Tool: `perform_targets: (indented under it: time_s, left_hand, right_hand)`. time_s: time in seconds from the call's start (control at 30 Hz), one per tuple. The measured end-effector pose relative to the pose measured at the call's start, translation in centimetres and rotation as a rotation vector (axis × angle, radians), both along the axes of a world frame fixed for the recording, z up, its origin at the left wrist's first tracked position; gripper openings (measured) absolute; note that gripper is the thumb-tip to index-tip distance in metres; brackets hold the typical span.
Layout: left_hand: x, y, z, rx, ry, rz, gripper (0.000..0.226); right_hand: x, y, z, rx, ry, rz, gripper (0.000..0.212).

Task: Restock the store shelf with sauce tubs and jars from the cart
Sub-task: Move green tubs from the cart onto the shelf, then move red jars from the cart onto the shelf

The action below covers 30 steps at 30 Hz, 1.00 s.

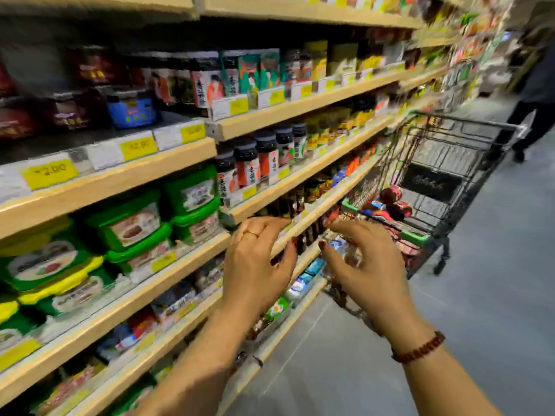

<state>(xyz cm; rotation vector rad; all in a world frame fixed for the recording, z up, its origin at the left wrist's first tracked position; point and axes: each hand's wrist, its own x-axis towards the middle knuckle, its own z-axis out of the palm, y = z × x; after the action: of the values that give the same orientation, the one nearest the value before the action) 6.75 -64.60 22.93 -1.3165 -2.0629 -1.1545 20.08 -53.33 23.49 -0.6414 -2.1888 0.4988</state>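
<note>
both hands up in centre frame, empty as far as the blur lets me see: left hand [258, 259] fingers loosely spread, ring on it, hovering just in front of the lower shelf edge; right hand [363, 265] beside it with fingers half curled and open, gripping nothing, bracelet [419, 348] on the wrist

key relation: the stock lies right and beyond the hands, in the cart [468, 127] at centre right of frame, with red jars [393, 202] piled low in it just past my right fingertips, so the right hand is the nearer one. cart's long axis runs away up the aisle toward upper right, parallel to the shelf [120, 181]

shelf fills the left half: green tubs [132, 223] stacked at left centre, dark-lidded jars [255, 160] in a row above my left hand. my guess is the next reach goes right and down into the cart, then back left to the shelf

a person [537, 94] stands at the far upper right past the cart, well apart
</note>
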Motion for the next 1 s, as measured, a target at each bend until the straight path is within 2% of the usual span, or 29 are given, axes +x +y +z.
perform_targets:
  time_s: [0.2, 0.4, 0.57, 0.73, 1.0]
  left_hand:
    - [6.5, 9.6, -2.8, -0.146, 0.027, -0.096, 0.029]
    - [8.2, 16.8, -5.2, -0.267, -0.007, -0.156, 0.036]
    - [7.1, 23.4, -7.7, -0.361, 0.001, -0.199, 0.039]
    - [5.1, 31.5, -9.3, -0.367, -0.044, -0.233, 0.035]
    - [2.6, 43.2, -11.9, -0.469, -0.259, -0.293, 0.031]
  right_hand:
    - [8.7, 8.6, -2.3, -0.057, -0.107, -0.178, 0.026]
    - [13.0, 15.0, -5.2, -0.125, -0.154, -0.313, 0.024]
    - [13.2, 21.2, -8.3, -0.181, -0.221, -0.331, 0.025]
    - [11.2, 28.4, -10.4, -0.232, -0.298, -0.34, 0.025]
    - [9.1, 38.3, -11.5, -0.296, -0.337, -0.389, 0.027]
